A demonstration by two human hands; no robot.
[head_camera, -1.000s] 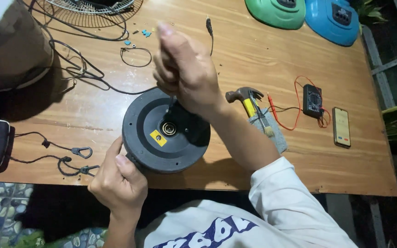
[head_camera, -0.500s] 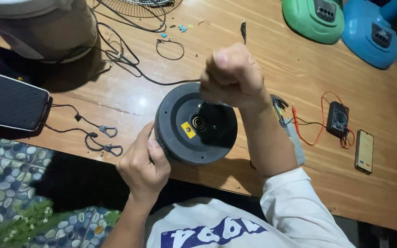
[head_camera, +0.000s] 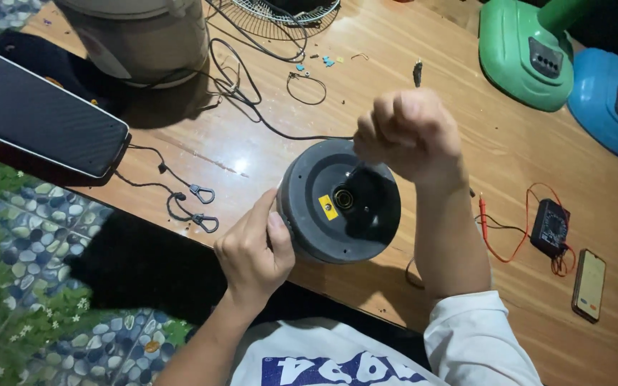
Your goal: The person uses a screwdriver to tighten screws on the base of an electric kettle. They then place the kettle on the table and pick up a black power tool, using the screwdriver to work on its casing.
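Since the earlier frame the right hand [head_camera: 409, 132] has lifted slightly above the round dark motor housing [head_camera: 337, 201], fingers curled into a fist; what they grip is hidden. The left hand [head_camera: 252, 250] clasps the housing's rim at 8 o'clock. The housing stands at the wooden surface's [head_camera: 202, 146] near edge, multimeter [head_camera: 550, 227] at 3 o'clock.

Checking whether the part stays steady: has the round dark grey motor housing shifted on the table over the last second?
Cannot tell: the head camera itself moved. The motor housing sits at the wooden table's near edge as before, left hand gripping its rim.
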